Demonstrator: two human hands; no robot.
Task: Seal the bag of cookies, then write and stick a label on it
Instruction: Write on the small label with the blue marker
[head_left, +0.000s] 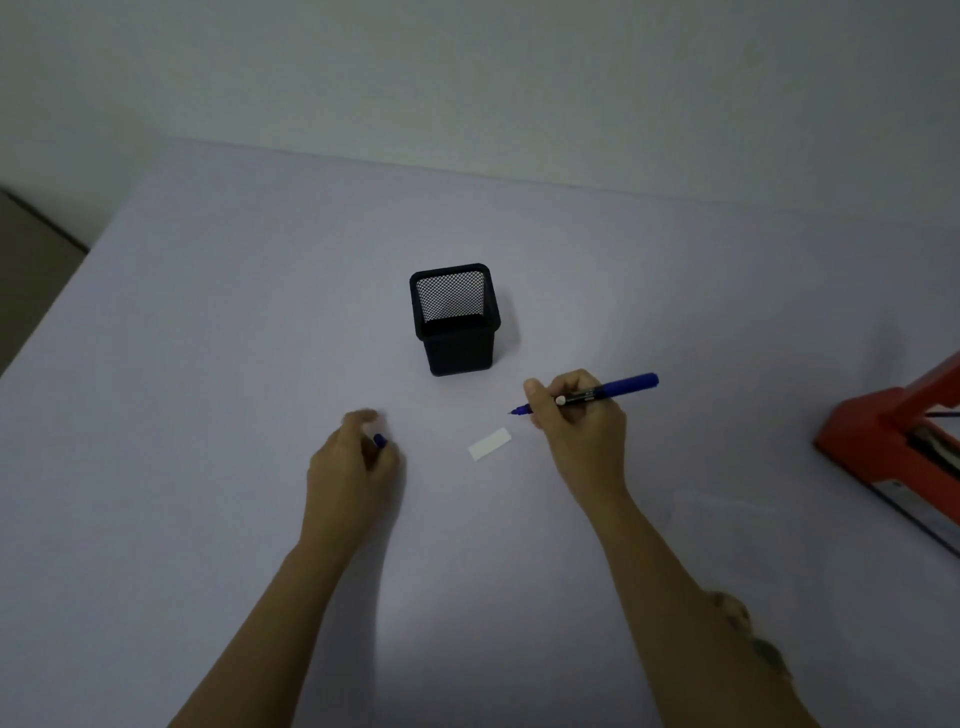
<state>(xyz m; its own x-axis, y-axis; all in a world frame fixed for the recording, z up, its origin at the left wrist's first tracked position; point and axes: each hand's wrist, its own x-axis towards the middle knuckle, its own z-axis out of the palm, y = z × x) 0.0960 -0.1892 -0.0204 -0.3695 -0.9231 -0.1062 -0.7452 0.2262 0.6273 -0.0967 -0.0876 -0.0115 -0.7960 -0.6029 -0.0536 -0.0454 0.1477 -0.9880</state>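
Two hands over the table (208, 322) in the head view, and both have something in them. On the one side the right hand (579, 421) has the blue pen (621, 387) pinched between thumb and curled fingers. It's uncapped, tip pointing left and hanging just off the upper right corner of the label (490, 443), not touching it as far as one can see. That label, a small white strip, lies flat and tilted on the lavender tabletop, between the two hands and nearer the right one. Over to the left hand (353, 462), a little blurred, fingers curled round a small blue pen cap (380, 440) with only the end peeking out. It sits low over the table, left of the label and apart from it. Beyond the label stands a black mesh pen holder (456, 322), upright and square. Far right, a red machine (883, 431), cut off by the frame edge. Near it lies a faint clear film (727, 503), too dim to call it the bag. Beside the right forearm there are blurred brown patches (730, 608), and I can't tell what those are.
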